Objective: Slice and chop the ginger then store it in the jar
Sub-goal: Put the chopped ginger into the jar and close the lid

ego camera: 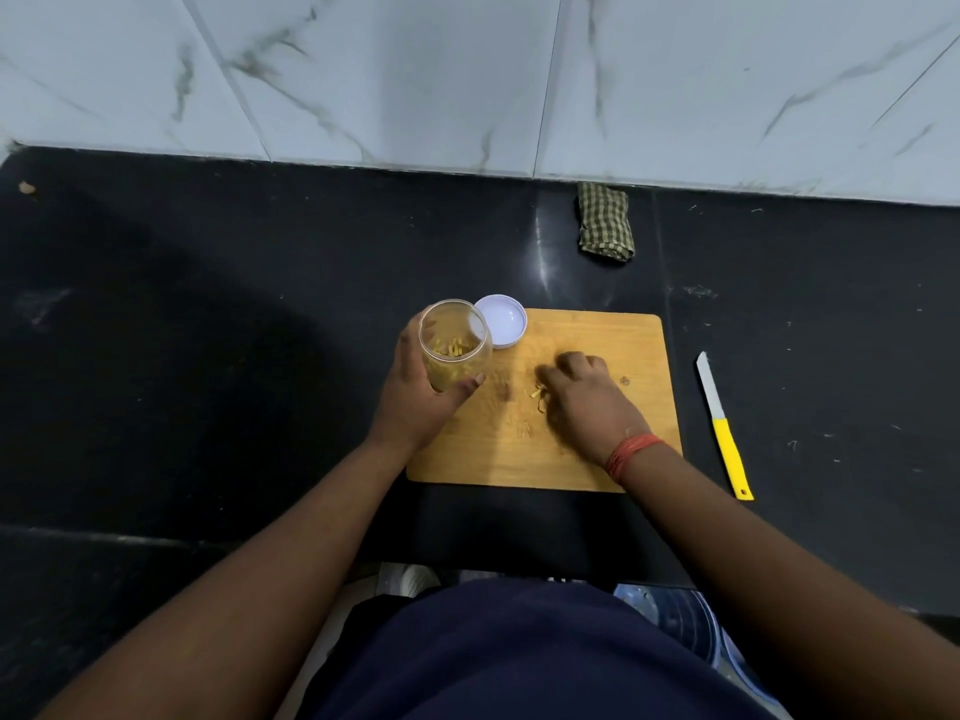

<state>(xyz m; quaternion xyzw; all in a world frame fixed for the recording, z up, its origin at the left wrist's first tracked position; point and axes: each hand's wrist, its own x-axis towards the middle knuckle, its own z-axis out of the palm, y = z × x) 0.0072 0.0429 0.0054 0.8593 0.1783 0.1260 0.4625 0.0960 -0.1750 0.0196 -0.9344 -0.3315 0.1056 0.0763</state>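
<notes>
My left hand (415, 402) grips a clear jar (454, 345), tilted at the left edge of the wooden cutting board (613, 345). Yellow chopped ginger pieces lie inside the jar. My right hand (582, 402) rests on the board with curled fingers gathering a small heap of ginger bits (540, 400); whether any are pinched is hidden by the fingers. More crumbs (524, 428) lie nearer to me. The jar's white lid (503, 324) lies upside down on the board's far left corner. A yellow-handled knife (723, 423) lies on the counter right of the board.
The black counter (208, 330) ends at a white marble wall (467, 70). A folded green checked cloth (605, 223) lies against the wall behind the board. The counter's front edge runs just below the board, near my body.
</notes>
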